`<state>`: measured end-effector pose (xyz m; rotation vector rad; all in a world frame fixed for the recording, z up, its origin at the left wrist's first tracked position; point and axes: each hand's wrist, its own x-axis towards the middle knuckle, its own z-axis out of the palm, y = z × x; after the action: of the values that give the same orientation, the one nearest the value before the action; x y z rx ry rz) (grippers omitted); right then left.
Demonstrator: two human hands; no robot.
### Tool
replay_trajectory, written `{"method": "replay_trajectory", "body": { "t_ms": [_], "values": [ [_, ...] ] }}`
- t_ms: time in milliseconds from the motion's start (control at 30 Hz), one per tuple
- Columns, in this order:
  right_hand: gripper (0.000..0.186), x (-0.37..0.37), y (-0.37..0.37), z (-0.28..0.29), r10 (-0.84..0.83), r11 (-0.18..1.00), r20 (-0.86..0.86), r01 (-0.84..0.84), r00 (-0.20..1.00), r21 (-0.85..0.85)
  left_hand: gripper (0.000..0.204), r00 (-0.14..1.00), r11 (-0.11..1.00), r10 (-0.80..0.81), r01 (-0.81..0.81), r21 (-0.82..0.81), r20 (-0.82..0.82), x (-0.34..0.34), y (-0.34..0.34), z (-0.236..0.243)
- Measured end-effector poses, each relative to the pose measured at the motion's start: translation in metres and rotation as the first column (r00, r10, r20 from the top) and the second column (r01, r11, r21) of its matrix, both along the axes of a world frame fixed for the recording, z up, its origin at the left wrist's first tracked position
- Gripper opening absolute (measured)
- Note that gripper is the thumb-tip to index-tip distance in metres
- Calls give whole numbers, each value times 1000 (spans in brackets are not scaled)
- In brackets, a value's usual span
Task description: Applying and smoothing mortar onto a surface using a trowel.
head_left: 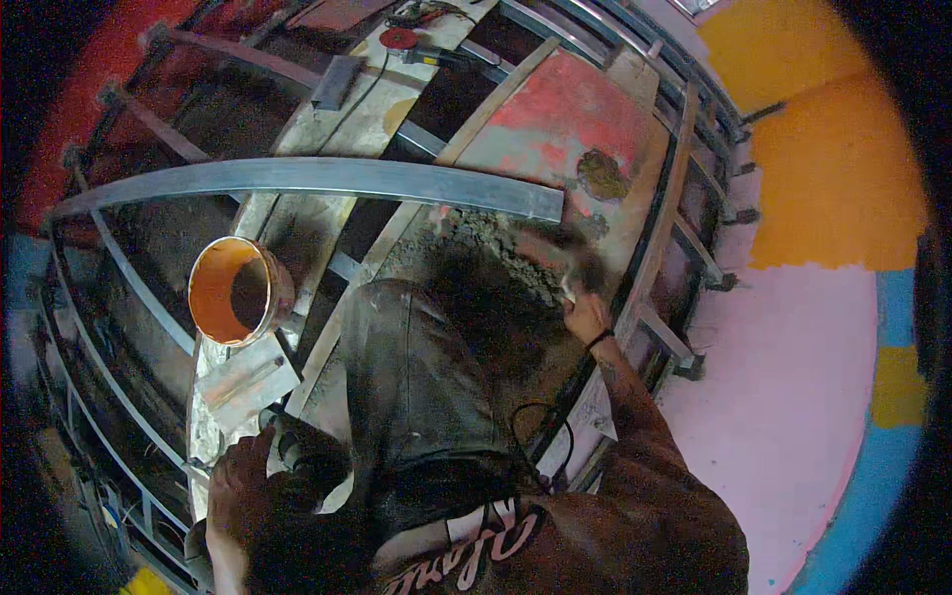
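My right hand (587, 317) is closed round a small pale handle of a blurred tool, low over dark, crumbly grey material (496, 248) spread on a board (545, 99) with worn red and grey paint. My left hand (243, 476) is in shadow at lower left, its fingers curled at a dark object (288, 446) that I cannot make out. Just beyond it lies a pale, smeared rectangular plate (248, 382). Above that stands an orange-lined bucket (213, 293). A curved steel tube (317, 177) crosses above the crumbly material. My knee (407, 377) rests on the board.
Steel framing (139, 268) with dark gaps surrounds me. A red-disc power tool (400, 42) and its cable lie at the top on a pale strip. A short metal piece (337, 81) is nearby. Yellow, orange, pink (773, 397) and blue painted surfaces lie at the right.
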<state>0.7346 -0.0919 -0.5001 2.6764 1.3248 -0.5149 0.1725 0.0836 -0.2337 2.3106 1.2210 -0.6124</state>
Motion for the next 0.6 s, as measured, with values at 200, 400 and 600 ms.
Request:
{"method": "replay_trajectory", "body": {
  "t_ms": [200, 400, 600],
  "values": [
    [52, 31, 60, -37, 210, 935, 115, -233, 971, 267, 55, 997, 999, 44, -46, 27, 62, 7, -11, 7],
    [50, 38, 100, -56, 154, 988, -70, -154, 986, 5, 53, 997, 1000, -12, 11, 12, 80, 16, -5, 7],
    [47, 33, 83, -25, 327, 944, -181, -309, 928, 119, 54, 996, 1000, 11, -12, 2, 91, 5, -3, -11]
  ]
}}
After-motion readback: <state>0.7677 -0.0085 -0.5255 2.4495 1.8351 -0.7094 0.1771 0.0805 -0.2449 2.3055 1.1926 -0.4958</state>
